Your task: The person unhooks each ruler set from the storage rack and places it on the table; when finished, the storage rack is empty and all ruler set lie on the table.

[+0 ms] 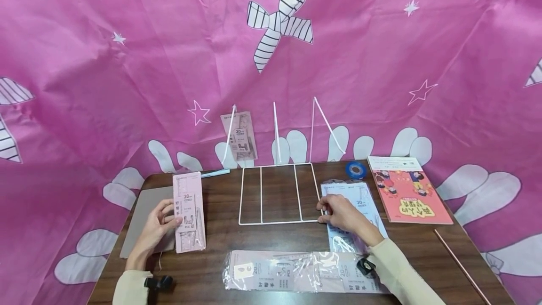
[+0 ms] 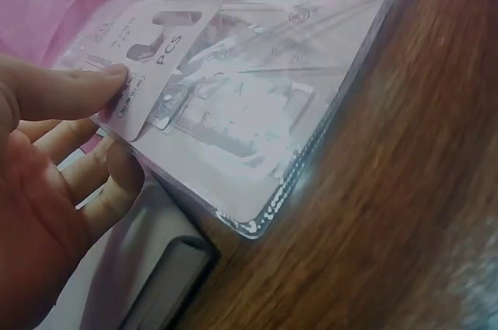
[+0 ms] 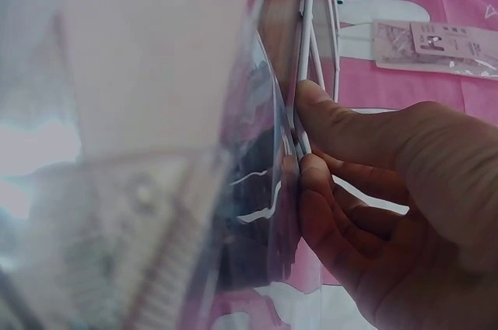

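Observation:
My left hand (image 1: 171, 218) holds a pink ruler-set pack (image 1: 189, 211) at the table's left, its near end lifted off the wood. In the left wrist view the thumb presses the pack's (image 2: 257, 89) label and the fingers (image 2: 101, 182) lie beneath it. My right hand (image 1: 325, 212) pinches the near right corner of a white wire rack (image 1: 277, 222) that lies flat at mid-table. In the right wrist view thumb and forefinger of that hand (image 3: 307, 131) close on the white wire (image 3: 307, 34), right beside the edge of a blue ruler pack (image 3: 156, 112). That blue pack (image 1: 360, 201) lies under the hand.
A second pink pack (image 1: 240, 135) leans in the rack's upright wires. A blue tape roll (image 1: 355, 169) and a red book (image 1: 408, 189) lie at the right, a grey pad (image 1: 141, 211) and pale pen (image 1: 215, 173) at the left. Clear packs (image 1: 296, 272) lie along the front edge, a thin rod (image 1: 461, 267) at far right.

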Tool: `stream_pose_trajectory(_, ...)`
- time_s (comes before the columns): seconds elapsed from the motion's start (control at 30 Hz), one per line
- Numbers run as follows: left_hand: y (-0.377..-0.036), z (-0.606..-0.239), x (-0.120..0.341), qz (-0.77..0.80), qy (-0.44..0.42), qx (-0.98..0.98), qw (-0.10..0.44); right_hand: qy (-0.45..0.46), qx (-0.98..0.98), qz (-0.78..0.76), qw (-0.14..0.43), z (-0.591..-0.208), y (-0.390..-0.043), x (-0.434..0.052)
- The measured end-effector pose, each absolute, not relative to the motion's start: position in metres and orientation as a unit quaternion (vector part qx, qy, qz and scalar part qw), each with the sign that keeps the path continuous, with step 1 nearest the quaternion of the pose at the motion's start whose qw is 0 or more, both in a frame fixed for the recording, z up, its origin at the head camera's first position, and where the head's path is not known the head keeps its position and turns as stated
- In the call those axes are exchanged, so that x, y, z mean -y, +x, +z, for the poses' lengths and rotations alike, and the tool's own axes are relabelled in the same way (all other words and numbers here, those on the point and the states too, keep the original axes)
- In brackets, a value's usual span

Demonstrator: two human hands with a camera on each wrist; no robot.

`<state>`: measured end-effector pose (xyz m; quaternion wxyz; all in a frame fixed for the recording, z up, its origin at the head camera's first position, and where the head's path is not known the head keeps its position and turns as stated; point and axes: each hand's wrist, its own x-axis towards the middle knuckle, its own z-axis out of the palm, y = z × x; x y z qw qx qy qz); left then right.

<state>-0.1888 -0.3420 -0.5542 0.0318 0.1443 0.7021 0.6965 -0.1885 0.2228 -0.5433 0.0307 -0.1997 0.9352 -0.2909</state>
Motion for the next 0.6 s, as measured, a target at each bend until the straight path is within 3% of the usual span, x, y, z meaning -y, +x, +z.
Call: stream_pose_trajectory(0.6, -0.197, -0.553, 0.332, 0.583, 0.104, -0.806, 0.01, -0.204, -0.933, -0.296, 0.028, -0.541, -0.188, -0.223)
